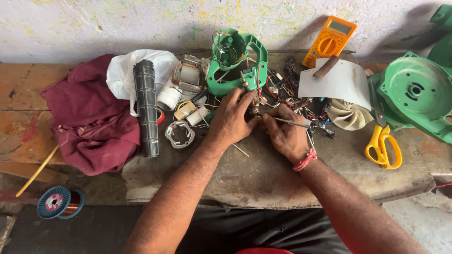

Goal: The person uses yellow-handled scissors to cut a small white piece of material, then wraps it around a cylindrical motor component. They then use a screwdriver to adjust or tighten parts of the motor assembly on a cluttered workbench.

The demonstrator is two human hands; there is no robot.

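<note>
Although my left hand [231, 118] is covering most of it, I am making out a small motor armature [248, 96] standing between my fingers, its shaft tilting up toward the green housing [238, 63] at the back of the workbench [263, 174]; its lower end is staying hidden. That hand is curling closed around it. My right hand [286, 134], just beside, is pinching a thin metal tool [293, 123] lying roughly level, its tip reaching left to the armature. Tangled wires [282, 91] are blurring together behind.
</note>
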